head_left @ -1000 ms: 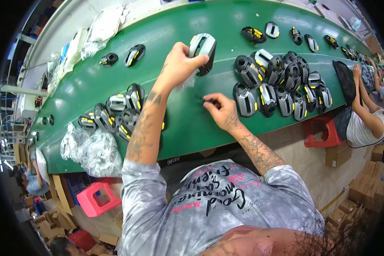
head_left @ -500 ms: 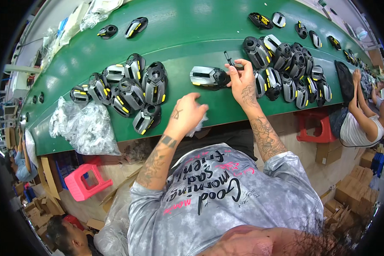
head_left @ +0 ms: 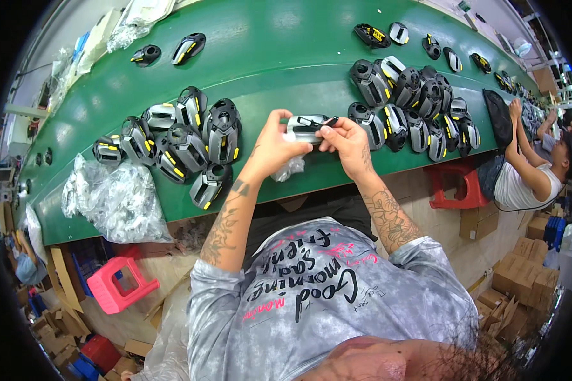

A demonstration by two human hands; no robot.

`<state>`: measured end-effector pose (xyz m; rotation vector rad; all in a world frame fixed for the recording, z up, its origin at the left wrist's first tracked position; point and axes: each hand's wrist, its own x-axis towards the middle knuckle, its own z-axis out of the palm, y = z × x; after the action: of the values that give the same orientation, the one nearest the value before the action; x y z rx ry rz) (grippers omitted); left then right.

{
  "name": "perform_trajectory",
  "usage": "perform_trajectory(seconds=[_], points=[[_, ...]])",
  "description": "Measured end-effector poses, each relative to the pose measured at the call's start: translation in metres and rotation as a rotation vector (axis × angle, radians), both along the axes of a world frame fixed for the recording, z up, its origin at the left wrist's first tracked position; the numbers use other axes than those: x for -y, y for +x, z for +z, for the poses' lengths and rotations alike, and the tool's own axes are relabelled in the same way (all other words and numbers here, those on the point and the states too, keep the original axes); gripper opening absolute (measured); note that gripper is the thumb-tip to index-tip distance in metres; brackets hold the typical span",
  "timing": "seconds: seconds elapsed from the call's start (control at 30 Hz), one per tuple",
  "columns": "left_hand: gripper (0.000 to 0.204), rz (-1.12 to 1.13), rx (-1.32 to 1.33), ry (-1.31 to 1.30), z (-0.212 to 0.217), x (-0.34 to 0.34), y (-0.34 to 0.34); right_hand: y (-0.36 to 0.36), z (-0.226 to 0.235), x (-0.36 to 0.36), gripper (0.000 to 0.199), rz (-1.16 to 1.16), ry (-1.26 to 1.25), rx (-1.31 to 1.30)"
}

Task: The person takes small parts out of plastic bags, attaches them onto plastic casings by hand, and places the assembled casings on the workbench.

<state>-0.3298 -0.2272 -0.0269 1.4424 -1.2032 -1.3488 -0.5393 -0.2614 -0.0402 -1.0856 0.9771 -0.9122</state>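
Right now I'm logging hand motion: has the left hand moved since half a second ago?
Yes: judged against the near edge of the green table, the left hand has moved farther away from the person.

Grey elongated casing [head_left: 303, 133] held crosswise, a slim black piece [head_left: 330, 121] over its right end

Bright — pale glare on green tabletop [head_left: 273, 38] (edges bow, corners black).

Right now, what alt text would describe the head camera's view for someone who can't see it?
A person's left hand holds a grey casing while the right hand holds a thin black part over it. Similar casings cluster to either side on a green table.
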Motion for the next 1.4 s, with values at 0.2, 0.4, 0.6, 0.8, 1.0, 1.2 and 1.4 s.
perform_trajectory(seconds=[0.2, 0.4, 0.6, 0.8, 1.0, 1.2, 1.4], points=[[0.052, 0.189, -0.756, 0.025, -0.042, -0.016, 0.003, 0.017, 0.017, 0.013, 0.02, 0.006, -0.067, -0.108], [0.05, 0.252, -0.671, -0.061, -0.041, -0.02, -0.001, 0.026, 0.018, 0.027, 0.025, 0.096, -0.22, -0.388], [0.048, 0.261, -0.683, -0.061, -0.04, -0.022, 0.002, 0.026, 0.016, 0.029, 0.019, 0.166, -0.257, -0.424], [0.039, 0.325, -0.527, -0.12, -0.044, -0.025, -0.003, 0.033, 0.049, 0.015, 0.029, 0.206, -0.399, -0.688], [0.038, 0.332, -0.454, -0.196, -0.045, -0.025, -0.01, 0.029, 0.022, 0.026, 0.071, 0.193, -0.466, -0.676], [0.035, 0.345, -0.438, -0.193, -0.053, -0.023, -0.004, 0.046, 0.011, 0.021, 0.074, 0.042, -0.435, -0.567], [0.034, 0.427, -0.485, -0.1, -0.049, -0.02, -0.008, 0.021, -0.004, 0.04, 0.07, 0.196, -0.335, -0.238]])
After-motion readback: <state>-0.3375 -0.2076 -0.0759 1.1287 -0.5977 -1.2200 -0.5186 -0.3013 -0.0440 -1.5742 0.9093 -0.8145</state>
